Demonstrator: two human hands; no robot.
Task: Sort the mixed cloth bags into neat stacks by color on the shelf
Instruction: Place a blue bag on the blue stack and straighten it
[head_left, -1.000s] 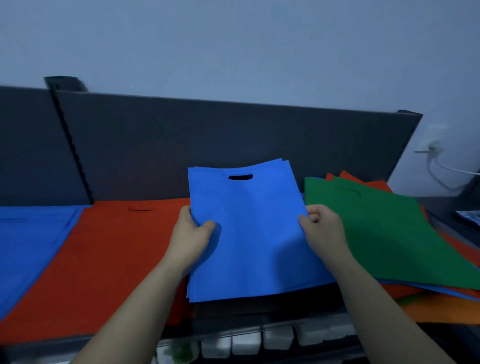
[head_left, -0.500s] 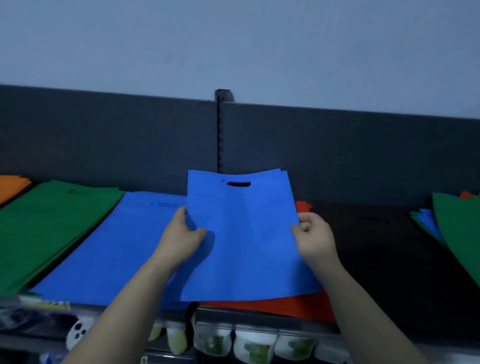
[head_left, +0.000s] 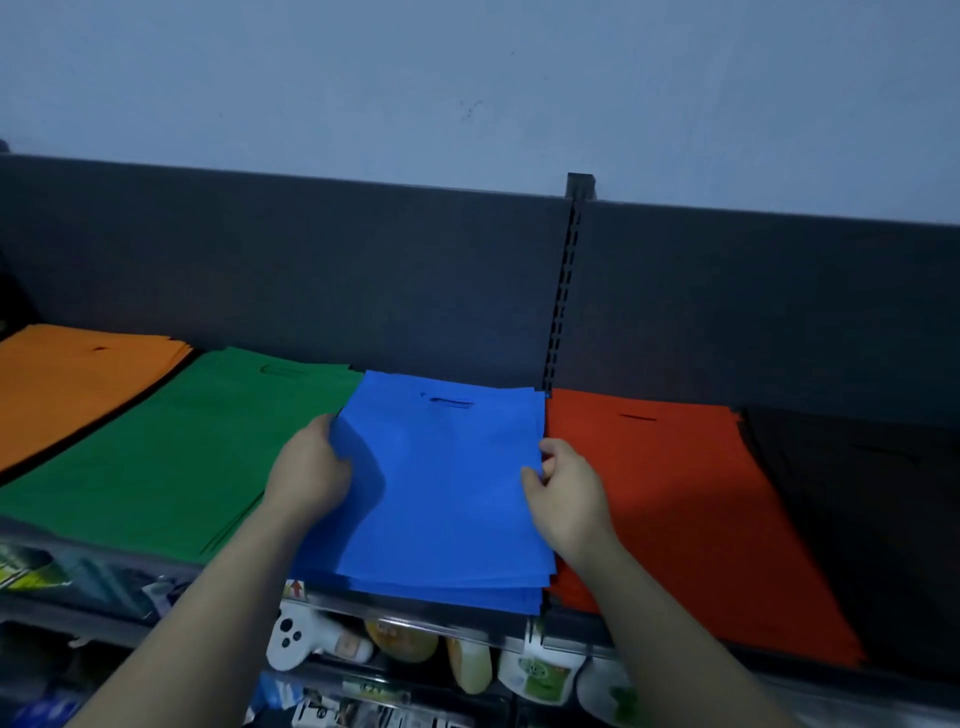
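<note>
The left hand (head_left: 311, 470) is curled around the left edge of the blue bags (head_left: 447, 493), with the fingers tucked under the cloth and the thumb near the top surface, so it is closed on them. The right hand (head_left: 569, 493) pinches the right edge of the same blue bags between thumb and fingers. The blue bags lie on the blue stack (head_left: 457, 595) at the front edge of the shelf (head_left: 649, 642), their handle slot toward the back panel (head_left: 363, 286). Just beside this stack on the left is the green stack (head_left: 171, 452), and further left, near the left end of the shelf, the orange stack (head_left: 67, 384). On the right the red stack (head_left: 691, 499) touches the blue one, and the black stack (head_left: 878, 514) is beyond it.
</note>
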